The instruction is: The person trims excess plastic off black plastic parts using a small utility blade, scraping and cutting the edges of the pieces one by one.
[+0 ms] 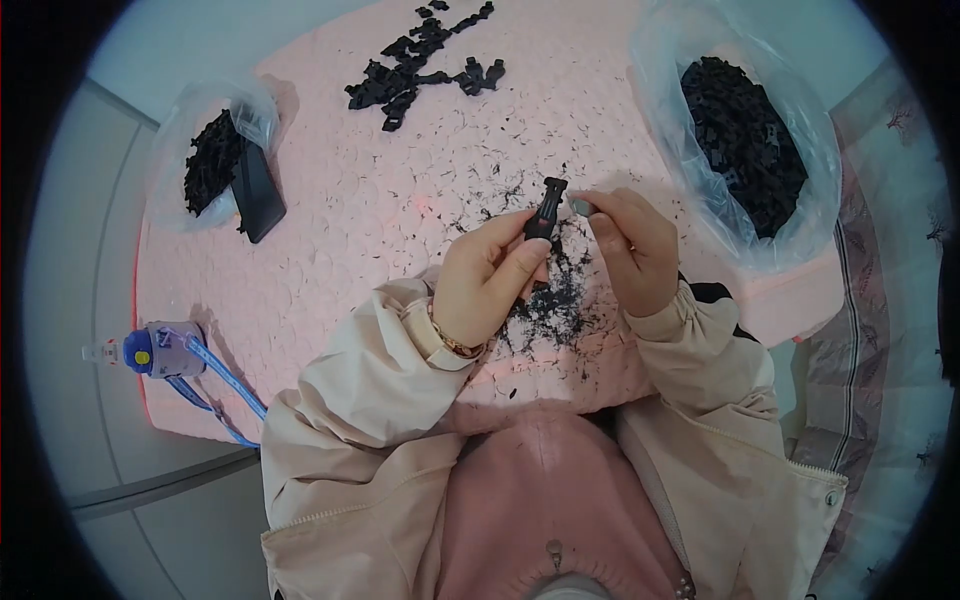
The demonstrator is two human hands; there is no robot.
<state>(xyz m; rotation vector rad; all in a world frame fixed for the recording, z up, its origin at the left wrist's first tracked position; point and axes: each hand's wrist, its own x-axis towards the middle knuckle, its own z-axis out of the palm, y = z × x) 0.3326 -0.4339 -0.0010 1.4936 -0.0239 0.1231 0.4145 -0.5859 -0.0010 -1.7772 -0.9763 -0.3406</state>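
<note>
Between the fingers and thumb of my left hand [487, 272] is a small black plastic part [545, 212], its narrow end pointing up and away from me. My right hand [637, 250] pinches a small grey-green piece [581, 207] just right of the part's upper end, with a slight gap between the two. Below both hands, black shavings [552, 310] are scattered over the pink quilted cover [330, 240].
Loose black parts [400, 80] lie in a pile at the back. A large clear bag [660, 110] of black parts is at the right. At the left are a smaller bag [262, 112] of parts, a dark flat object [258, 190] and a strapped bottle [165, 350].
</note>
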